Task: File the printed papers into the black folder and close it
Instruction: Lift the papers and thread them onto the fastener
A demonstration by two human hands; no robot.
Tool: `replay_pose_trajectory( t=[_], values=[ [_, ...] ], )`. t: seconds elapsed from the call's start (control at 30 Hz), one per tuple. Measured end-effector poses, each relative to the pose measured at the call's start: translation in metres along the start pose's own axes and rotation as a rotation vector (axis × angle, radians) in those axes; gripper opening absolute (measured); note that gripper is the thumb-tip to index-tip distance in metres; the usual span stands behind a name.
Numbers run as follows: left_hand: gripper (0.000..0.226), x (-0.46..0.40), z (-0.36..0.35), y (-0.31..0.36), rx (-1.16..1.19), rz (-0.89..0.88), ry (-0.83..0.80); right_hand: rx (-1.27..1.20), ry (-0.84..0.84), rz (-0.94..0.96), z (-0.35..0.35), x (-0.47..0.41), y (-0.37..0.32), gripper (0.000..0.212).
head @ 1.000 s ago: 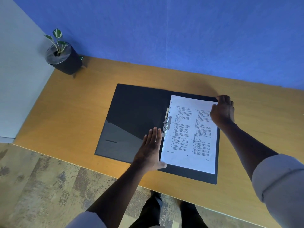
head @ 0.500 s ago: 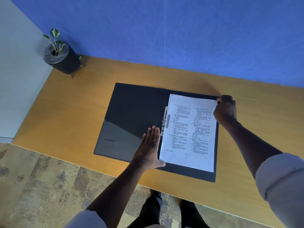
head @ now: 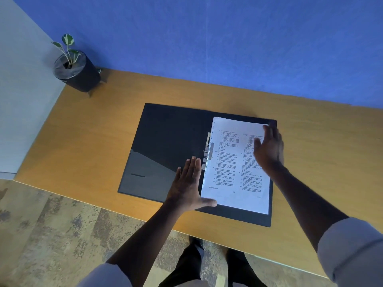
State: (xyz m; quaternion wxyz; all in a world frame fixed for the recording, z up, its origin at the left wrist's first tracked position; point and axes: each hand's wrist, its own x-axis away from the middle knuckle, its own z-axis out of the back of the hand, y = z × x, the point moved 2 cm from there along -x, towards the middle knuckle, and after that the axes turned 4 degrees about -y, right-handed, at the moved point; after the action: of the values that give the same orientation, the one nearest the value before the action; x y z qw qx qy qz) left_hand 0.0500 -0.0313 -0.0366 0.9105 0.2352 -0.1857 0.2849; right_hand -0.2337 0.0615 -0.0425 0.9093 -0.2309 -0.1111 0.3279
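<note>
Folder [head: 165, 141]: is lying open and flat at the middle of the worktop [head: 87, 129], its left cover bare, its right half carrying the papers.
Papers [head: 232, 168]: are resting on the right half of the folder, at 3 o'clock from the metal fastener [head: 208, 151] on the spine; whether the holes are seated on its prongs cannot be told.
Left hand [head: 186, 185]: is being pressed flat, fingers together, on the folder just beside the spine, at 9 o'clock from the papers, with the thumb touching their near corner; nothing is being held in its grip, and the folder is probably being kept from sliding.
Right hand [head: 269, 148]: is being held open over the far right part of the papers, at about 1 o'clock on the sheet; its grip is loose and empty, and contact cannot be told because of blur.
Step judged: the sheets are likely being squared before the cover is closed.
Plant pot [head: 76, 69]: is standing at 10 o'clock, well apart.
</note>
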Motion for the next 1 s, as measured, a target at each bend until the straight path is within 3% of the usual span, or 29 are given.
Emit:
replay_pose_trajectory(
  t=[0.2,0.37,0.63,0.8,1.0],
  values=[
    [0.106,-0.017,0.018,0.006,0.080,0.054,0.139,0.080,-0.140,0.040,-0.036,0.048,-0.028,0.066],
    [0.099,-0.051,0.041,0.012,0.140,0.041,0.115,0.144,-0.219,0.029,-0.060,0.059,-0.030,0.075],
    [0.075,-0.096,0.075,0.013,0.216,0.085,0.234,0.249,-0.174,0.048,-0.067,0.065,-0.029,0.075],
    [0.066,-0.114,0.083,0.006,0.465,0.124,0.205,0.243,-0.144,0.061,-0.069,0.065,-0.029,0.075],
    [0.039,-0.116,0.085,-0.001,0.664,0.086,0.220,0.234,-0.114,0.073,-0.071,0.065,-0.029,0.075]
  ],
)
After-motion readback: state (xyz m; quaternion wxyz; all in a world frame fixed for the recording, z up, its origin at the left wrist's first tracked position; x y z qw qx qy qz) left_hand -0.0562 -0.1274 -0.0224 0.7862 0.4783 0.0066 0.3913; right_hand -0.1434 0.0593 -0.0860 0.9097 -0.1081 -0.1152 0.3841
